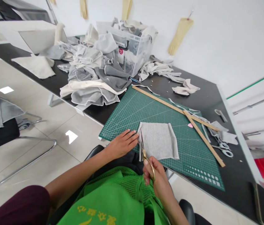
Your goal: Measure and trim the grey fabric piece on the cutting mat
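Black surface point(204, 90), green cutting mat point(132, 115): your right hand point(156, 178) has its grip clamped on gold-handled scissors point(146, 154), blades pointing away along the left edge of the grey fabric rectangle point(158, 140); left hand point(122, 143) lies flat, fingers spread, just beside that edge.

White wall point(225, 40) at back, yellow gloves point(180, 35) hung on it. Pale glossy floor tiles point(52, 125) w/ ceiling-light glare point(5, 90). Long black table point(237, 178) across rm; chrome-frame chair point(1, 136) at left.
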A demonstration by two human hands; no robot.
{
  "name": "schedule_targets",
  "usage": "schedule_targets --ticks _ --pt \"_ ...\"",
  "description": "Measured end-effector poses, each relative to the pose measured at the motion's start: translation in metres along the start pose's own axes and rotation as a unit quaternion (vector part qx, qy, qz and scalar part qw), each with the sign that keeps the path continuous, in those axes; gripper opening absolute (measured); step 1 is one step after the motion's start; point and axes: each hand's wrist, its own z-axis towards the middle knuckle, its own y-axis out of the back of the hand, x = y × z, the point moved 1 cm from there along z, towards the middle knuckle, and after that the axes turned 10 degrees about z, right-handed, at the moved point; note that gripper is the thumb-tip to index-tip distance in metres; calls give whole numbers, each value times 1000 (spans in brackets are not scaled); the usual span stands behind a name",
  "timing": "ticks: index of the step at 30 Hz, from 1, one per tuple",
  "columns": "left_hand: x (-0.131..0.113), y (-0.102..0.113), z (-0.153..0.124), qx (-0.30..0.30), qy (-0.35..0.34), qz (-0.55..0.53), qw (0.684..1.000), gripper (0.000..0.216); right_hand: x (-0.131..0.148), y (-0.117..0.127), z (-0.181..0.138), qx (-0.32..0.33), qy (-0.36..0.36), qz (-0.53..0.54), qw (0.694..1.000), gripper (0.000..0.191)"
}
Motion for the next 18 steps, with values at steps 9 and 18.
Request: schedule_targets --ticks 9,18 --pt "-1 -2 -1 -4 6 -3 1000 37 4 -4 5 -7 3 -46 999 50" --pt "0 0 -1 2 3 -4 1000 37 3 -4 4 -11 -2 -69 998 51"
